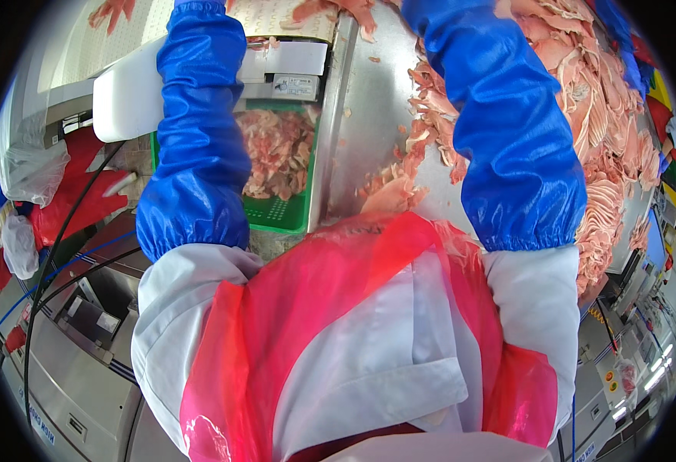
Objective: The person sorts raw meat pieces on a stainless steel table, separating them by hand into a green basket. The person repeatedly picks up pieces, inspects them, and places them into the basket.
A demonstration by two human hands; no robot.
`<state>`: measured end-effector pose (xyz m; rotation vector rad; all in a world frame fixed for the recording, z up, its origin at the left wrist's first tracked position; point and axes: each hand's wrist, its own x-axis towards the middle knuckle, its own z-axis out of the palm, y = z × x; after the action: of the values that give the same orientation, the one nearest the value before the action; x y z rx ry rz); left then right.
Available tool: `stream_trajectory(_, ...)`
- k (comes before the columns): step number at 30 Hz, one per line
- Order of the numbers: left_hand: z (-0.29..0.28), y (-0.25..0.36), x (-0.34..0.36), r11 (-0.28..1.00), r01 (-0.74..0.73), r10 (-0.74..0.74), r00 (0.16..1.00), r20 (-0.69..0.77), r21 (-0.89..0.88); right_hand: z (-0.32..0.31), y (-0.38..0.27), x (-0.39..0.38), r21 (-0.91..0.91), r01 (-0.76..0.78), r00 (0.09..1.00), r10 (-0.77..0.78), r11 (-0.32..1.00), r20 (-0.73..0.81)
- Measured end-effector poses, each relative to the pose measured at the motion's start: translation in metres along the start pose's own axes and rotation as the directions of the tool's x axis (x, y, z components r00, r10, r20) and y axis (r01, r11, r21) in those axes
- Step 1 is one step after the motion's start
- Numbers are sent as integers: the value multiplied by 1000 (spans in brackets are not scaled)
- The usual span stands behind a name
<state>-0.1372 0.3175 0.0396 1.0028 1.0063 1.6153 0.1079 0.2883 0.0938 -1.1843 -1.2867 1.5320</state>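
Both my arms reach up through the picture in shiny blue sleeve covers, and both hands lie past its upper edge. My left sleeve cover (pixel 199 131) passes over a green crate (pixel 284 215) holding thin pink meat slices (pixel 276 154). Beyond it, more meat pieces (pixel 330 11) rest on a pale conveyor belt (pixel 276 19). My right sleeve cover (pixel 511 131) crosses a metal table (pixel 376 108), beside a large heap of sliced meat (pixel 596 115). What either hand touches or holds is hidden.
A white plastic block or guard (pixel 128 92) stands left of my left arm. Further left hang clear plastic bags (pixel 34 173) and black cables (pixel 45 269), near grey machine housings (pixel 84 369). Another person's blue sleeve (pixel 621 38) shows at the far right. Meat scraps (pixel 392 189) lie close to my apron.
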Motion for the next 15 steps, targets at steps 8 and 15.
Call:
stream_trajectory(8, 28, -59, -281, 805, -236, -176, 782, 598, 545, -149, 114, -182, -827, 5, 997, -68, 562, -40)
stream_trajectory(15, 37, -95, -418, 567, -812, 6, 174, 985, 140, -103, 218, -301, -956, -249, 937, -213, 156, -278)
